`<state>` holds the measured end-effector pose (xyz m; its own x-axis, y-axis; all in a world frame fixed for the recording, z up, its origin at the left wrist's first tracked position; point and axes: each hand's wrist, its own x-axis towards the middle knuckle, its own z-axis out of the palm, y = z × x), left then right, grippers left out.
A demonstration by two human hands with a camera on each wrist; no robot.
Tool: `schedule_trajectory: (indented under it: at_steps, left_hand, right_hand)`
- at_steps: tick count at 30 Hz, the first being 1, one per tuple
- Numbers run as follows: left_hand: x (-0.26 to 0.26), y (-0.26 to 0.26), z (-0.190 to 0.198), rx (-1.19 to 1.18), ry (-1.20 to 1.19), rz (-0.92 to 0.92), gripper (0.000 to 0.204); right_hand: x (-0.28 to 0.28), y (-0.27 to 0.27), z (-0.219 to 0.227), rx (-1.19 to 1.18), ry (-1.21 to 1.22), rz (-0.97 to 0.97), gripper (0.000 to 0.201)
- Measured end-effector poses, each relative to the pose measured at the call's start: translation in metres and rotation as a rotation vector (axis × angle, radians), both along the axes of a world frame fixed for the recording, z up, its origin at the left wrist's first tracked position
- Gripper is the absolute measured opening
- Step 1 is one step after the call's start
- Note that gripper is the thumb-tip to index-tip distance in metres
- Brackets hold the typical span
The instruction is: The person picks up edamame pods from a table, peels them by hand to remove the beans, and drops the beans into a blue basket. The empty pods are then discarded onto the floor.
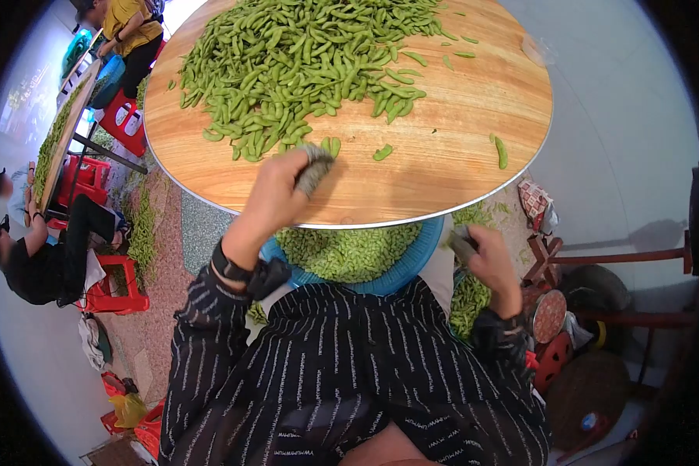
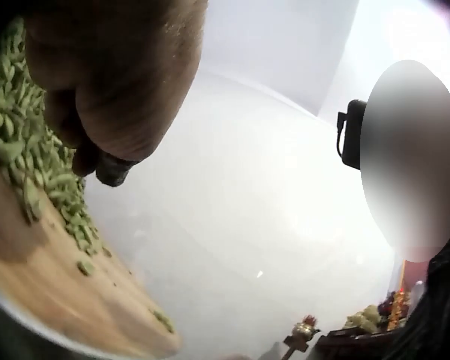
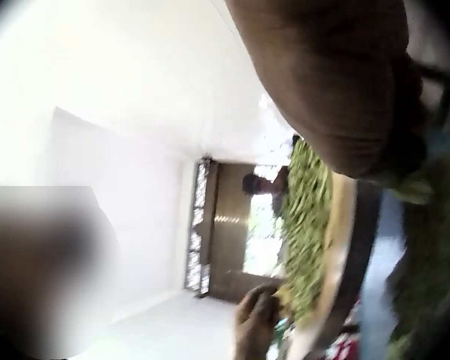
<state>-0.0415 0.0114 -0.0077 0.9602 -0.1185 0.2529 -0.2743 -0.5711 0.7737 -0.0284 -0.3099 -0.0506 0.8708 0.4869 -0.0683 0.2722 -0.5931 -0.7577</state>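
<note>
- Dark patterned clothing (image 1: pixel 318 365) sits closest to me in the head view, with the blue basin (image 1: pixel 431 247) of shelled beans (image 1: pixel 349 250) just ahead, partly under the wooden tabletop (image 1: pixel 474 85).
- Head view: I have the left hand (image 1: pixel 276 194) over the near edge, fingers bent, beside the bean pods (image 1: pixel 287 70) heaped on the wood; can't tell if it grips one.
- Head view: right hand (image 1: pixel 493 264) is off the edge, right of the basin, thumb and fingers together on a green pod (image 1: pixel 447 242).
- Head view, far left: people and red stools (image 1: pixel 120 283) around a second table (image 1: pixel 66 140).
- Left wrist view: left hand is large up top, dark covering (image 2: pixel 112 171) on a fingertip; pods lie left, on the wood. Fingertip contact hidden.
- Right wrist view, blurry: right hand fills the top, green pod at its fingertips; heaped pods behind, left hand low beside them.
</note>
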Motion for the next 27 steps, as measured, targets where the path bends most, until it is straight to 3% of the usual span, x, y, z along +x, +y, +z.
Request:
schedule_trajectory:
  at_steps: [2,3,6,7,9,10,12,16,18,19,20,21,22,23,24,27]
  left_hand:
    - [0.026,0.013,-0.004,0.364,-0.161,-0.016,0.030]
    - [0.035,0.011,-0.002,0.361,-0.162,-0.022,0.030]
    - [0.061,0.007,0.002,0.491,-0.307,-0.181,0.026]
    - [0.071,0.013,-0.002,0.547,-0.152,-0.243,0.025]
    - [0.080,0.013,0.002,0.655,0.082,-0.289,0.022]
    - [0.083,0.012,0.001,0.658,0.082,-0.296,0.022]
    - [0.087,0.014,-0.003,0.700,0.094,-0.286,0.018]
    - [0.078,0.010,-0.001,0.687,-0.008,-0.256,0.014]
    - [0.069,0.002,0.008,0.522,0.043,-0.106,0.015]
    - [0.060,-0.005,0.006,0.524,0.039,-0.108,0.015]
    - [0.048,-0.013,0.003,0.266,-0.023,-0.030,0.016]
    - [0.036,-0.021,0.001,0.009,-0.083,0.047,0.017]
    - [0.027,-0.028,0.002,0.010,-0.084,0.047,0.017]
    - [0.018,-0.035,0.004,0.097,-0.272,-0.013,0.019]
    - [0.010,-0.039,0.005,0.184,-0.461,-0.075,0.020]
    - [-0.002,-0.042,-0.004,0.150,-0.546,-0.118,0.020]
  right_hand:
    - [-0.007,-0.054,-0.016,-0.429,0.015,-0.057,0.021]
    - [-0.013,-0.076,-0.033,-0.632,-0.049,-0.118,0.023]
    - [-0.031,-0.121,-0.070,-0.741,-0.039,-0.237,0.023]
    - [-0.032,-0.118,-0.068,-0.739,-0.037,-0.240,0.023]
    - [-0.037,-0.104,-0.060,-0.488,-0.010,-0.294,0.017]
    - [-0.036,-0.095,-0.057,-0.486,-0.006,-0.300,0.017]
    - [-0.027,-0.068,-0.049,-0.102,-0.016,-0.302,0.009]
    - [-0.012,0.003,-0.012,0.272,-0.012,-0.229,0.010]
    - [-0.008,0.023,-0.008,0.418,0.067,-0.166,0.014]
    - [-0.005,0.046,0.000,0.594,0.264,-0.120,0.015]
    - [-0.001,0.069,0.008,0.767,0.465,-0.069,0.017]
    - [0.002,0.083,0.012,0.769,0.463,-0.069,0.017]
    - [0.005,0.093,0.014,0.963,0.669,-0.023,0.018]
    - [0.006,0.099,0.016,1.152,0.878,0.025,0.020]
    - [0.008,0.103,0.016,1.152,0.879,0.023,0.020]
    - [0.010,0.109,0.017,1.334,0.941,-0.032,0.018]
